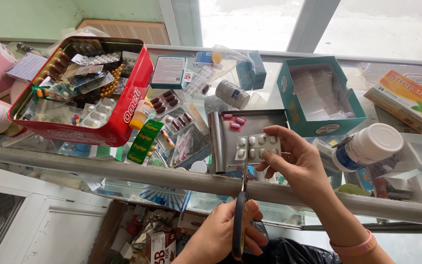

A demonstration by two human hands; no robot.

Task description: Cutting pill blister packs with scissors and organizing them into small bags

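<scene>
Your left hand (230, 230) sits low in the view, fingers curled closed with the knuckles facing you. Your right hand (296, 164) is raised above it, wrist bent, thumb and fingertips pinched together, a pink band on the forearm.

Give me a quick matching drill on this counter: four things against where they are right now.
Things:
1. blister strip
2. scissors
3. red tin
4. white bottle

Places:
A. on its side, right of the right hand
B. in the left hand, blades up
C. far left, full of pill packs
D. pinched in the right hand over the metal tray

Pairs: 1-D, 2-B, 3-C, 4-A
</scene>
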